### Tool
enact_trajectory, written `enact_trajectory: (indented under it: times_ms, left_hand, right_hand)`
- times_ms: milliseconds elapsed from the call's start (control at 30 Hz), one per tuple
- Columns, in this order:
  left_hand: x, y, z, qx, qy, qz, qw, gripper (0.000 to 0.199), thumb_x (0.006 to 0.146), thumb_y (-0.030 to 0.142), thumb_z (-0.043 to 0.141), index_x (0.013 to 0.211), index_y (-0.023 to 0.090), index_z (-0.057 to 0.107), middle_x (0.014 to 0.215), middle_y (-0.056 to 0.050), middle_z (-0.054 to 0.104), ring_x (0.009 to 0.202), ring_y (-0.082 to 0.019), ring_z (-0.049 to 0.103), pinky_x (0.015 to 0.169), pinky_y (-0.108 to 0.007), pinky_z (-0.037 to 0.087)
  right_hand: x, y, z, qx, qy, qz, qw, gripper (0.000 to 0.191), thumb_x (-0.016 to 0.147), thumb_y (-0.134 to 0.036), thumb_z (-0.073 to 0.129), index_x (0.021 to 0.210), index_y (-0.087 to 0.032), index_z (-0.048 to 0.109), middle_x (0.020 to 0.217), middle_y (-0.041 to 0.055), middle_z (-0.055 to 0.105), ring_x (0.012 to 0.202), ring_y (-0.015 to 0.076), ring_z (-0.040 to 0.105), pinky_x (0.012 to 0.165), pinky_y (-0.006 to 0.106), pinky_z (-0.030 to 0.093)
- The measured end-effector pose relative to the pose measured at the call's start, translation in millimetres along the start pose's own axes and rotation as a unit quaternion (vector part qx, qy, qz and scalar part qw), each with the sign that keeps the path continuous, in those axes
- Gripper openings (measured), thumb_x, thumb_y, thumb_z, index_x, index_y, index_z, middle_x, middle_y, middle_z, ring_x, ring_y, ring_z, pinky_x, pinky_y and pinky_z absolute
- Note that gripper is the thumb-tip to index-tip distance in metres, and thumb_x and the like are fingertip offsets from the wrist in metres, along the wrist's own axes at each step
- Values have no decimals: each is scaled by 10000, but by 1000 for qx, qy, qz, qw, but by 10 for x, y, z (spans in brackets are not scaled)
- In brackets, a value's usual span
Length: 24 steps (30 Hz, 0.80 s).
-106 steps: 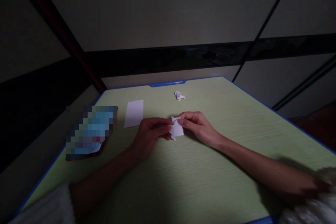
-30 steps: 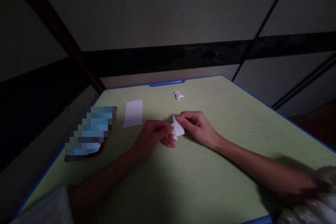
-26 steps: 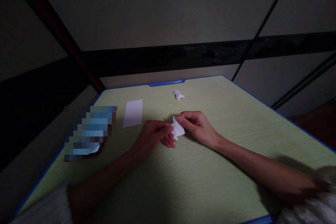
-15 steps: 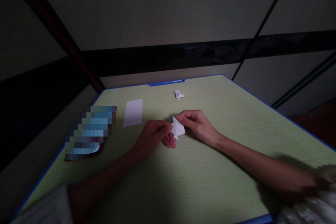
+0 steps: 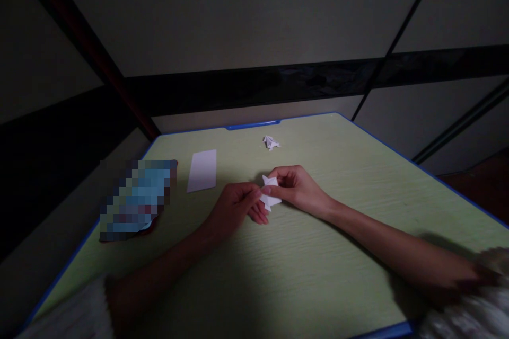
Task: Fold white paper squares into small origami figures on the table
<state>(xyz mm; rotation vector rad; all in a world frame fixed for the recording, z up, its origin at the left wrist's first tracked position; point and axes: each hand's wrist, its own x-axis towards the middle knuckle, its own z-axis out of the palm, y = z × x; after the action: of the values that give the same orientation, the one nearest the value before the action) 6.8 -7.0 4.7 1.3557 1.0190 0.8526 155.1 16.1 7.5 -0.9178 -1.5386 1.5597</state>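
Note:
A small piece of folded white paper [image 5: 271, 201] with pointed corners is held between my two hands, above the middle of the table. My left hand [image 5: 238, 204] pinches its left edge between thumb and fingers, the lower fingers curled beneath. From the right, my right hand [image 5: 300, 190] grips the same paper, its thumb lying across the front and its index finger behind the top. Both thumb tips almost meet on the paper and cover part of it. Farther back lies a small folded white paper figure [image 5: 271, 143], touched by neither hand.
A flat white paper sheet [image 5: 202, 170] lies left of the hands. Beyond it, at the table's left edge, rests a blurred bluish item with a dark red edge [image 5: 139, 201]. The pale green table [image 5: 318, 275] has a blue rim and stands against a panelled wall [image 5: 254, 21].
My right thumb has slid down and left from the paper's top corner across its front, toward the left thumb. The left hand keeps its pinch, almost still.

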Motion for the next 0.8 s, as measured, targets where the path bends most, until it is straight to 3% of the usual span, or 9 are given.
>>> enact_trajectory:
  times_ms: [333,500,800]
  left_hand:
    - [-15,-10,22,13,-8,6,1000,258,742,266,460,542,112,512,463,-4,576,403,-93,566,410,-184,446]
    - [-10,-7,17,19,4,8,1000,260,744,267,463,540,113,514,462,-6,582,410,-93,570,421,-182,452]
    - [7,-14,6,0,25,3,1000,262,725,300,496,538,117,515,462,-7,584,405,-99,569,410,-192,453]
  right_hand:
    - [-25,-9,-15,25,1,8,1000,268,535,-272,708,502,-103,503,435,-45,477,404,42,386,430,204,267]
    - [-11,49,-29,62,9,2,998,282,598,-349,654,524,-99,545,457,-24,486,432,62,397,445,220,274]
    - [29,85,-50,102,12,-29,994,258,676,-339,558,538,-128,505,490,-25,457,470,77,400,488,232,292]
